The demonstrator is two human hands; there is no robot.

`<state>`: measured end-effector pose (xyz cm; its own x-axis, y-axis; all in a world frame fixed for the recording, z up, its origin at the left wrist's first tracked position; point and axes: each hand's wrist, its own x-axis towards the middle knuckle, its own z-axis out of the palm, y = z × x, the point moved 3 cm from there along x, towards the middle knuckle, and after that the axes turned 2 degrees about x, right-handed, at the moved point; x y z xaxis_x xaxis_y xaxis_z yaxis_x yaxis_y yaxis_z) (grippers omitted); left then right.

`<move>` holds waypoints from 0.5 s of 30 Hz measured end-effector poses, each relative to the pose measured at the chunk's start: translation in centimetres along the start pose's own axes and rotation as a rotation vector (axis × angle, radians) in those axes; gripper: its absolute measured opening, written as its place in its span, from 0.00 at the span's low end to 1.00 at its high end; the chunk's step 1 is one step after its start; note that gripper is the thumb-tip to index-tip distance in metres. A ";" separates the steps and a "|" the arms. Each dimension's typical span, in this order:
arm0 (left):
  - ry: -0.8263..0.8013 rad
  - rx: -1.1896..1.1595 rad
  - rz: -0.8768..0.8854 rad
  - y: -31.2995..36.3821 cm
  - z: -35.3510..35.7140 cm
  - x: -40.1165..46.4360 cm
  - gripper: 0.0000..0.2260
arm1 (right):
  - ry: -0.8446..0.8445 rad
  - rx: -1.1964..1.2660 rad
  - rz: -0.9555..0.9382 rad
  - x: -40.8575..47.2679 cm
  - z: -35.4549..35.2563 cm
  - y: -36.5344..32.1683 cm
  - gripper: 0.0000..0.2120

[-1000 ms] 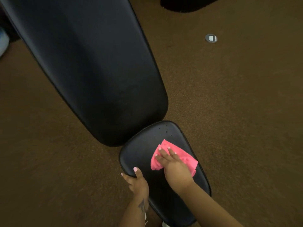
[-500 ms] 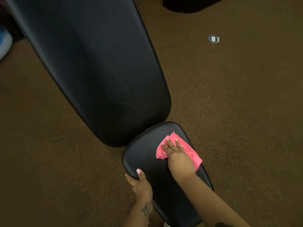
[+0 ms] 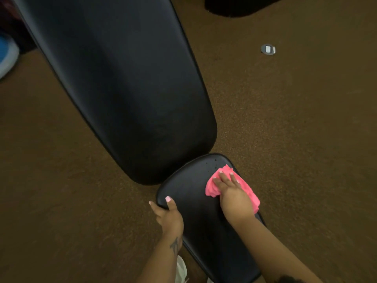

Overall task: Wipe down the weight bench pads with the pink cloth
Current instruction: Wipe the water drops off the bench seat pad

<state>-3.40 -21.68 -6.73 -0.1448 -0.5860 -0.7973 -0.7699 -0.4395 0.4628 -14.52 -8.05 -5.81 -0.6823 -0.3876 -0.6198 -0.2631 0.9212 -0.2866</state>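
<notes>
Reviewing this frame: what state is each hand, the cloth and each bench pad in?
Left hand: grips the small black seat pad's left edge, thumb on top.
Right hand: flat, pressing the crumpled pink cloth onto the seat pad's far right part.
Long black back pad: untouched.

Gym floor, black padded weight bench point(image 3: 122, 88) on brown speckled rubber flooring point(image 3: 295, 139), round metal floor plate point(image 3: 268, 49)

brown carpet point(image 3: 295, 139), round floor plate point(image 3: 268, 49)
</notes>
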 end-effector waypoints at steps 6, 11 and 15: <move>-0.033 0.027 -0.053 0.1 0.0 0.7 0.30 | -0.018 -0.035 -0.111 0.0 1.6 -2.9 0.32; -0.045 0.032 -0.074 0.1 0.1 0.9 0.30 | -0.096 -0.083 -0.067 -1.7 2.0 -0.2 0.37; -0.069 0.026 -0.080 0.0 0.0 1.2 0.30 | -0.105 -0.068 0.041 -0.3 0.7 1.9 0.46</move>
<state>-3.55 -22.39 -7.72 -0.1234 -0.5011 -0.8565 -0.7963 -0.4650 0.3868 -14.35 -6.18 -6.67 -0.6189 -0.3479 -0.7042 -0.2848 0.9350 -0.2116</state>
